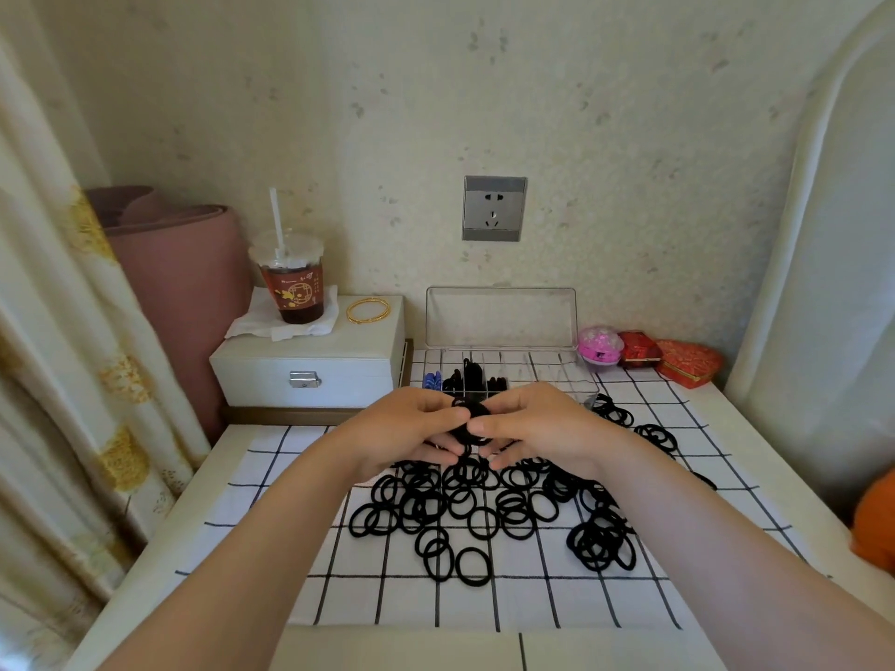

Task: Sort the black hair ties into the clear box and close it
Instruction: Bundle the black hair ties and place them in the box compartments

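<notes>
Several black hair ties [484,515] lie scattered on the checked cloth [484,602]. Above the pile, my left hand [407,428] and my right hand [537,423] meet and together hold a small bunch of black hair ties [472,421] between fingers and thumbs. Just behind the hands stands the clear box [542,365], its lid [501,317] upright and open against the wall. Some of its left compartments hold black ties; the right ones look empty. The hands hide the box's front edge.
A white jewellery case [310,370] at the back left carries a drink cup [293,283] with a straw and a gold bangle [368,310]. A pink ball [600,345] and red boxes [678,363] sit at the back right. An orange object [876,520] lies at the right edge.
</notes>
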